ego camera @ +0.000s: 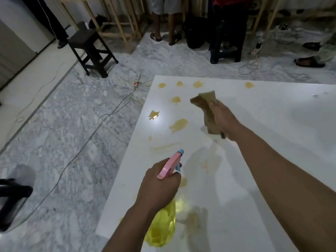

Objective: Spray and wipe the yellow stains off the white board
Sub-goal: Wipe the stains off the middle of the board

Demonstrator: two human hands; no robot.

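Observation:
A large white board lies flat on the floor, with several yellow stains along its left and far parts. My left hand grips a spray bottle with a yellow body and a pink and blue trigger head, nozzle pointing at the stains ahead. My right hand holds a crumpled brownish cloth just above the board, to the right of the stains. A smeared pale yellow streak lies in front of the nozzle.
Marble floor with cables and a power strip lies left of the board. A dark wooden stool stands at far left. People's legs and feet, wooden frames and a dark bin are at the back. A black object sits at the left edge.

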